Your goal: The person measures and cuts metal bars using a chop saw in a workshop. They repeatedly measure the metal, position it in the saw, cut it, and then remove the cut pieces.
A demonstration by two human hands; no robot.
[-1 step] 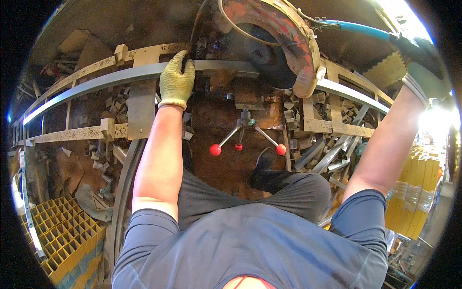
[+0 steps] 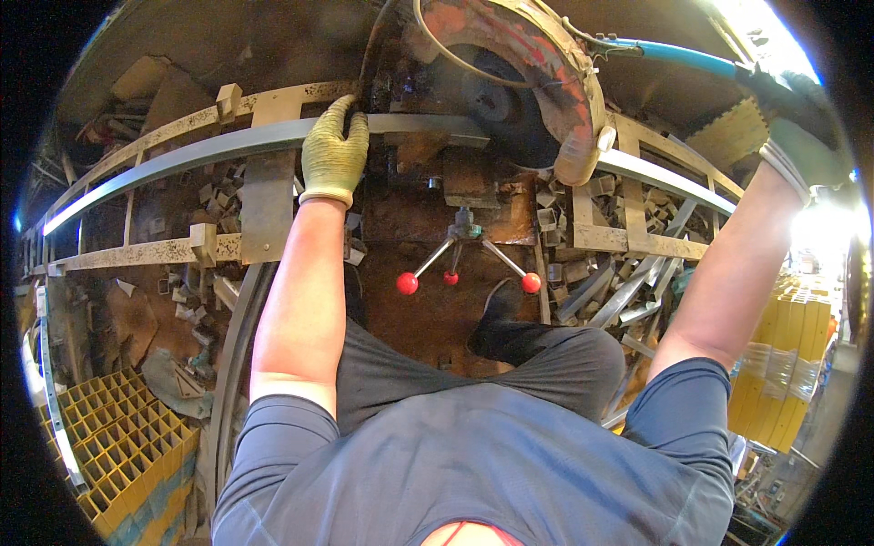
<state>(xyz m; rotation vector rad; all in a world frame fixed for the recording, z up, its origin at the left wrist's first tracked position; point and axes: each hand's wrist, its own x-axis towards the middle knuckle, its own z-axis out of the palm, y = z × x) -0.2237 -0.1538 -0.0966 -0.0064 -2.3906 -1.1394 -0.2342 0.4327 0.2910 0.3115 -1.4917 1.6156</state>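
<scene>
Two gloved hands in view, and next to no change since the earlier frame. Left grip (image 2: 333, 159) lies back-up across the pale metal bar (image 2: 209, 151), touching it at the same spot as before; I see fingers bent toward its far edge but not their undersides, so cannot tell how firmly it is closed. Bar unmoved: it runs from the left side, under that hand, up to the dark disc (image 2: 496, 100). Whether bar and disc touch, I cannot tell.

Right grip (image 2: 806, 155), far right, sits at the dark end of a blue rod (image 2: 678, 55), arm outstretched as earlier. Glare there; I cannot tell open from closed. Red-orange guard (image 2: 555, 68) over the disc: I note no drop or rise between frames.

Right of the disc, another length of metal (image 2: 665, 180) shows, in place. Nearer me, the clamp handle (image 2: 465, 230) has three red-knobbed arms, with no turn I can make out. Yellow tube stack (image 2: 118, 437), near left, likewise as it was.
</scene>
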